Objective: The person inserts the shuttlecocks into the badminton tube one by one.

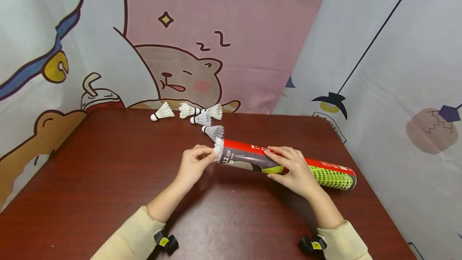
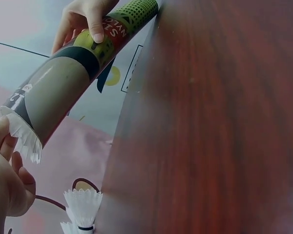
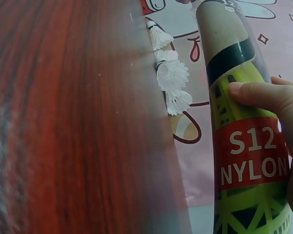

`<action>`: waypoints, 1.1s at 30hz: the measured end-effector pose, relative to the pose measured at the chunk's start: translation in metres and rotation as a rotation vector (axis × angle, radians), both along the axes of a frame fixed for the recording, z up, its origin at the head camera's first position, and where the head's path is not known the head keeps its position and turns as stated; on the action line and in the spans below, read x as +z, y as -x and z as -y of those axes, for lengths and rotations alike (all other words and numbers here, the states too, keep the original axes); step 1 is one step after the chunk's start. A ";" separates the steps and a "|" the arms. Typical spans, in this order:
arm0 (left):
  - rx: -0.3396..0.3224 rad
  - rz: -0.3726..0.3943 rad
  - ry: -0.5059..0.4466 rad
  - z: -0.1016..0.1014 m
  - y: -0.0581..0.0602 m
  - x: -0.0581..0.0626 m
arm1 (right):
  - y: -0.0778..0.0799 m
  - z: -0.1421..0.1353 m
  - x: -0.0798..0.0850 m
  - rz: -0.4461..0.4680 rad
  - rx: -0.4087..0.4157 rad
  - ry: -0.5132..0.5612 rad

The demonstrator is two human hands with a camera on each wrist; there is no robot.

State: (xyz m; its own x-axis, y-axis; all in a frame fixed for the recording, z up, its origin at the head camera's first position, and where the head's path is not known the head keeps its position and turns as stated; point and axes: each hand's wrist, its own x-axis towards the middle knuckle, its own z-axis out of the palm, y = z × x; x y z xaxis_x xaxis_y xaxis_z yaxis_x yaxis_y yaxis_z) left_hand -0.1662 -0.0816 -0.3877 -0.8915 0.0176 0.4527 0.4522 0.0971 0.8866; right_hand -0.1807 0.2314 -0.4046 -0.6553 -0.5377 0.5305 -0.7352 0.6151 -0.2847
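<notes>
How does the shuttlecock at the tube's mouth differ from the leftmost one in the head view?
The mouth shuttlecock pokes from the tube; the leftmost shuttlecock lies on the table. The left hand pinches the mouth shuttlecock; no hand touches the leftmost shuttlecock. Both have white skirts.

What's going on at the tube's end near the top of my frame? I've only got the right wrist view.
Observer: In the head view, the left hand pinches the white skirt of a shuttlecock sticking out of that end of the tube.
Operator: Loose ones overlap on my side. Count?
Observer: Five loose shuttlecocks on the table, all visible in the head view.
Operator: My frame cuts the tube off at the bottom. Where does that end point?
Observer: Toward the table's right edge, per the head view.
</notes>
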 end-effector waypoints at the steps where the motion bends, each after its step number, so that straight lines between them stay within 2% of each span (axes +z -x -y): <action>1: -0.010 0.002 0.007 -0.001 0.001 0.000 | 0.000 0.000 0.000 0.001 0.001 0.000; 6: -0.067 0.011 0.017 -0.005 0.004 -0.001 | 0.000 0.000 0.000 0.002 0.005 0.002; 13: -0.162 0.033 -0.023 -0.005 0.029 -0.028 | 0.000 0.000 0.001 -0.021 0.010 0.013; 22: -0.290 0.138 -0.030 -0.004 0.039 -0.031 | 0.001 -0.002 0.001 -0.046 0.021 0.014; 29: -0.329 0.146 -0.001 -0.007 0.041 -0.030 | 0.002 -0.002 0.000 -0.031 0.033 0.007; 33: -0.351 0.122 0.023 -0.004 0.043 -0.031 | 0.002 -0.001 0.000 -0.021 0.036 0.010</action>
